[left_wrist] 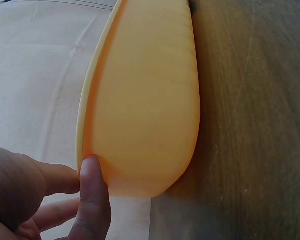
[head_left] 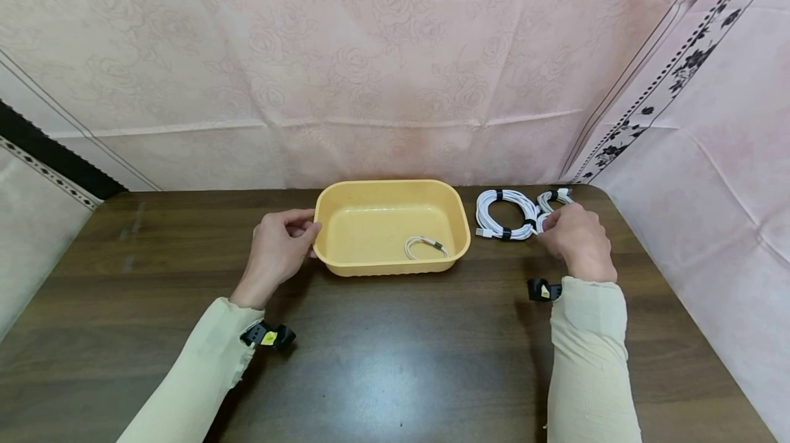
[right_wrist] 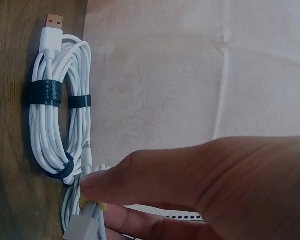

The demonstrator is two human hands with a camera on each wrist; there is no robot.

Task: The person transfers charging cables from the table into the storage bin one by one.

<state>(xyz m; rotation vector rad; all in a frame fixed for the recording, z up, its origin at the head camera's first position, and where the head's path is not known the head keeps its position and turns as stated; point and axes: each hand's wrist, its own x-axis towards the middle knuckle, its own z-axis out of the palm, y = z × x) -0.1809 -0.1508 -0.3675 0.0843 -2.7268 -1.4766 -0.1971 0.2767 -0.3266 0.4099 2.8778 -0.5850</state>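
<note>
My left hand (head_left: 278, 247) pinches the left rim of a yellow plastic basin (head_left: 391, 269) between thumb and fingers; the left wrist view shows the basin's side wall (left_wrist: 145, 100) close up. Inside the basin, towards its front right, lies a small coiled white cable (head_left: 415, 241) with a dark tie. Right of the basin, my right hand (head_left: 580, 241) grips a coiled white cable (right_wrist: 69, 207) with a pale plug, partly hidden by the fingers. Against it rests a larger coil of white USB cable (head_left: 483, 213), bound with several black straps.
The brown wooden table (head_left: 382, 361) has its far edge just behind the basin and the cables. A pale floral cloth (head_left: 370, 73) hangs behind that edge. Black wrist-worn cameras sit at both cuffs.
</note>
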